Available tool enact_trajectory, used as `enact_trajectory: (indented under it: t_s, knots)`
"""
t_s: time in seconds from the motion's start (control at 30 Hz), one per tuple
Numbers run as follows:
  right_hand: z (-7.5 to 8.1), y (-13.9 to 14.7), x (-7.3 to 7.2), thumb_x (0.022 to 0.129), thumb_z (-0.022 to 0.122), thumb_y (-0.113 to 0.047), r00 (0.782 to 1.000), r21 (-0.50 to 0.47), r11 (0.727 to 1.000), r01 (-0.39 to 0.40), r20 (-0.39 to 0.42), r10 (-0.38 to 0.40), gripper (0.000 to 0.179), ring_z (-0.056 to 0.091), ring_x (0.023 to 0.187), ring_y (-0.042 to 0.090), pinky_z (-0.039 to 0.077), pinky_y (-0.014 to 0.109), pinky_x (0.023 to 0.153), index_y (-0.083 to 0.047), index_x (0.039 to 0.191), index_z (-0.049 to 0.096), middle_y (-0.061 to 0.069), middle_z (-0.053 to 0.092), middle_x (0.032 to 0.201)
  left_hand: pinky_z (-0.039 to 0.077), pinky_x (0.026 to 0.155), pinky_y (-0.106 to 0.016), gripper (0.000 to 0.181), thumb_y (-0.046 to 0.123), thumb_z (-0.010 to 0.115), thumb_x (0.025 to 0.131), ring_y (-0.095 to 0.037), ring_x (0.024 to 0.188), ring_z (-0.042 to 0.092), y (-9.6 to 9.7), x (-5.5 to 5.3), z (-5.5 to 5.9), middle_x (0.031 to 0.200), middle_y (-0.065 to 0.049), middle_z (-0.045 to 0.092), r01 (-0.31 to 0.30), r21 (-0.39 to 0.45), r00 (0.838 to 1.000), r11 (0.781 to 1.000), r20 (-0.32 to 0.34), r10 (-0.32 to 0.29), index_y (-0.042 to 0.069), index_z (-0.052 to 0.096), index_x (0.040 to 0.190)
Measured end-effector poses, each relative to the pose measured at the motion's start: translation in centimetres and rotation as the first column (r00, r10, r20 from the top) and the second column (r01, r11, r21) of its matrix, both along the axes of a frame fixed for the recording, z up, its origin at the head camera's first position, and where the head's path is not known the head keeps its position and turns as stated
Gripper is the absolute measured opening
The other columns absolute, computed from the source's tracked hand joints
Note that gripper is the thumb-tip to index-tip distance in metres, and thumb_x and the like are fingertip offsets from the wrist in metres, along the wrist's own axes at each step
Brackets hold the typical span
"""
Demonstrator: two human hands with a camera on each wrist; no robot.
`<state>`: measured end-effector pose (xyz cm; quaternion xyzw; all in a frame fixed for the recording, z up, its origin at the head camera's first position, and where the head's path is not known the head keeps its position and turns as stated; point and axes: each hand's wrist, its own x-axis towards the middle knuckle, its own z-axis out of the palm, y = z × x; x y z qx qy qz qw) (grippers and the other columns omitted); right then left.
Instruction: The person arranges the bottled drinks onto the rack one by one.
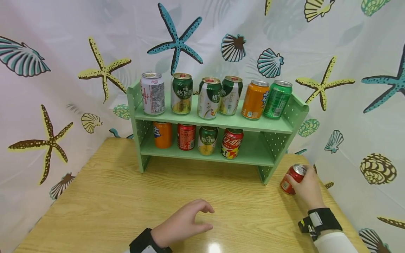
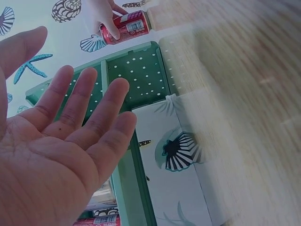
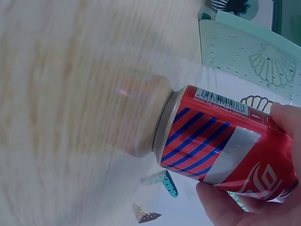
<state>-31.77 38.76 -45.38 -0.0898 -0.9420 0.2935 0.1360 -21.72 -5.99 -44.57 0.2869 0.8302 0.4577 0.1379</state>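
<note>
My right hand grips a red Coca-Cola can, thumb on one side and fingers on the other. The can stands nearly upright at the table's right side, beside the shelf. In the right wrist view the same can shows blue stripes, a barcode and its silver base at the wood; whether the base touches is hard to tell. My left hand is over the front middle of the table, fingers loosely bent and holding nothing. Its bare palm shows in the left wrist view.
A green two-tier shelf stands at the back of the table. Several cans line its top tier, with an orange can and a green can at the right. Several more stand below. A patterned curtain hangs behind and along both sides.
</note>
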Motion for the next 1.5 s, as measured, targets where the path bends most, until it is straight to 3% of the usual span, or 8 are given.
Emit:
enact_trajectory:
  t_s: [0.3, 0.7, 1.03, 1.3, 1.5]
  knots:
    - [-0.3, 0.2, 0.2, 0.098, 0.070, -0.034, 0.999, -0.001, 1.000, 0.026, -0.020, -0.026, 0.086, 0.051, 0.123, 0.059, 0.046, 0.069, 0.101, 0.013, 0.151, 0.021, 0.042, 0.043, 0.137, 0.053, 0.102, -0.044, 0.032, 0.032, 0.076, 0.095, -0.018, 0.123, 0.061, 0.1, -0.1, -0.3, 0.124, 0.011, 0.064, -0.005, -0.011, 1.000, 1.000, -0.004, 0.005, 0.019, 0.065, 0.123]
    - [-0.2, 0.7, 0.7, 0.094, 0.075, -0.040, 0.998, 0.018, 0.998, 0.054, -0.021, -0.054, 0.088, 0.057, 0.117, 0.057, 0.050, 0.066, 0.095, 0.014, 0.147, 0.030, 0.041, 0.050, 0.132, 0.054, 0.099, -0.041, 0.031, 0.031, 0.074, 0.097, -0.023, 0.124, 0.061, 0.3, -0.1, -0.8, 0.125, 0.008, 0.064, 0.009, 0.017, 1.000, 1.000, 0.024, -0.010, 0.018, 0.065, 0.123]
    - [0.9, 0.3, 1.8, 0.092, 0.075, -0.047, 0.998, 0.037, 0.998, 0.053, -0.018, -0.052, 0.093, 0.059, 0.113, 0.055, 0.053, 0.065, 0.089, 0.013, 0.146, 0.030, 0.040, 0.052, 0.129, 0.054, 0.099, -0.041, 0.029, 0.032, 0.072, 0.099, -0.024, 0.125, 0.061, 0.4, 0.0, -0.8, 0.126, 0.006, 0.064, 0.014, 0.023, 0.999, 1.000, 0.038, -0.015, 0.018, 0.065, 0.123]
    - [1.9, -1.5, 3.2, 0.088, 0.078, -0.051, 0.997, 0.068, 0.997, 0.037, -0.073, -0.032, 0.090, 0.065, 0.103, 0.050, 0.057, 0.062, 0.081, 0.010, 0.141, 0.038, 0.035, 0.059, 0.121, 0.053, 0.102, -0.044, 0.028, 0.032, 0.071, 0.099, -0.024, 0.124, 0.061, 0.4, 0.0, -0.8, 0.125, 0.009, 0.064, 0.012, 0.017, 1.000, 1.000, 0.024, -0.012, 0.018, 0.065, 0.123]
    - [3.2, -3.5, 4.3, 0.086, 0.083, -0.041, 0.988, 0.116, 0.993, -0.005, -0.156, 0.023, 0.080, 0.066, 0.099, 0.048, 0.057, 0.060, 0.079, 0.010, 0.133, 0.045, 0.032, 0.060, 0.115, 0.054, 0.100, -0.042, 0.027, 0.032, 0.071, 0.099, -0.025, 0.124, 0.061, 0.4, 0.0, -0.9, 0.124, 0.011, 0.064, 0.014, 0.026, 0.999, 1.000, 0.035, -0.015, 0.018, 0.065, 0.122]
